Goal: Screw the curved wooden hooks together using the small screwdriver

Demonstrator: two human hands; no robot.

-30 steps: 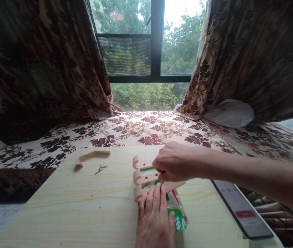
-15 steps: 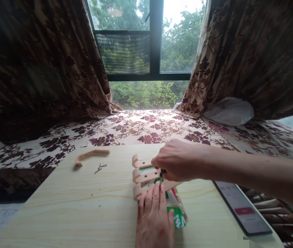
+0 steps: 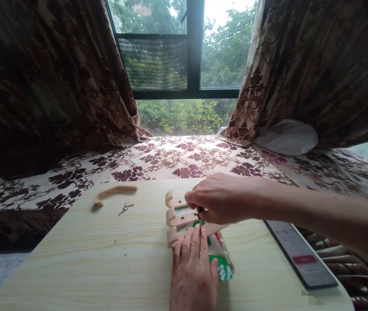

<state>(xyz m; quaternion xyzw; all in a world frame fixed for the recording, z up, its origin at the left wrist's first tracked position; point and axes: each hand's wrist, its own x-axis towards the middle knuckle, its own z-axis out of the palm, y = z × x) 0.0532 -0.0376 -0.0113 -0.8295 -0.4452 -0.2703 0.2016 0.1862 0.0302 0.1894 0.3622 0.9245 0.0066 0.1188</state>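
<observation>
Through the head camera I can't see most of the slim tool [image 3: 200, 211]: my right hand [image 3: 218, 198] is clenched around its handle, and its tip is lost at the fingertips of my left hand [image 3: 194, 274]. That left hand lies over the nearest wooden hook [image 3: 172, 238], fingers stretched out; I can't tell whether it grips or only presses. My fist also covers the far hooks' right ends, and the digits on the phone [image 3: 302, 255] are hard to read.

Compared with a second ago, my fist has shifted a little left over the hooks, and more of the dark handle shows below it.

The nearest hook is on the desk [image 3: 106, 263], on top of a green-and-white packet [image 3: 221, 268]. Its curled end points left; its long axis runs left to right, slanting slightly away from me.
</observation>
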